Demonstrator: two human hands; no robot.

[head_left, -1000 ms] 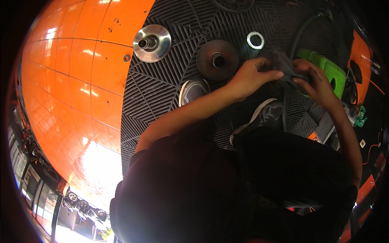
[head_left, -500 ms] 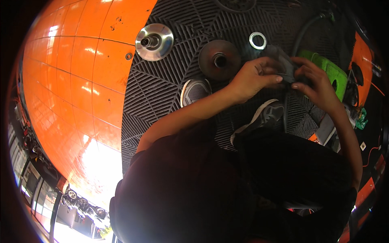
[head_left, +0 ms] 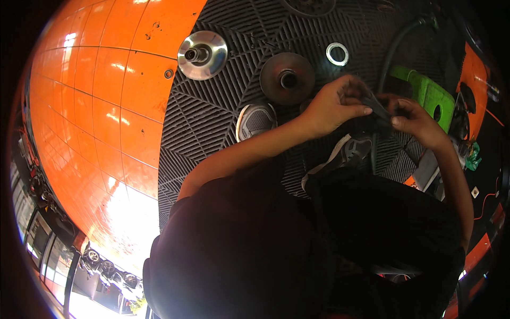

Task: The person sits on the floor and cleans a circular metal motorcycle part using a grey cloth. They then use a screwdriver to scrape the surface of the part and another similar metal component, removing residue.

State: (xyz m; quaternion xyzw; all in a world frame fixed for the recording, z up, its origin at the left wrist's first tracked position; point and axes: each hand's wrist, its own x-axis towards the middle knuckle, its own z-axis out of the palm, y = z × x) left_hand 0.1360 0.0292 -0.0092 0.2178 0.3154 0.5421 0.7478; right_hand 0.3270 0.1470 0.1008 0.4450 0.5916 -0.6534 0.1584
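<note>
Between my two hands is a thin, dark grey sheet [head_left: 378,109]; it looks like cloth or abrasive paper, and I cannot tell which. My left hand [head_left: 330,108] pinches its left side with the thumb. On the other side, my right hand [head_left: 417,121] grips it with bent fingers. Just beyond my left hand lies a shiny metal ring [head_left: 337,54]. A dull brown metal disc with a hollow centre hub [head_left: 271,85] is flat on the mat left of that hand. Farther left rests a polished metal disc with a protruding shaft [head_left: 215,59].
Black ribbed matting [head_left: 212,114] covers the floor, bordered on the left by glossy orange tiles [head_left: 79,106]. A green plastic piece [head_left: 436,95] and a black hose [head_left: 387,64] are beyond my right hand. My shoes [head_left: 257,121] stand close below. Another dark round part [head_left: 311,6] sits at the far edge.
Both hands have shifted slightly toward me, with the dark sheet between them. The sheet now hangs narrower and more slanted. The metal parts on the mat stay put.
</note>
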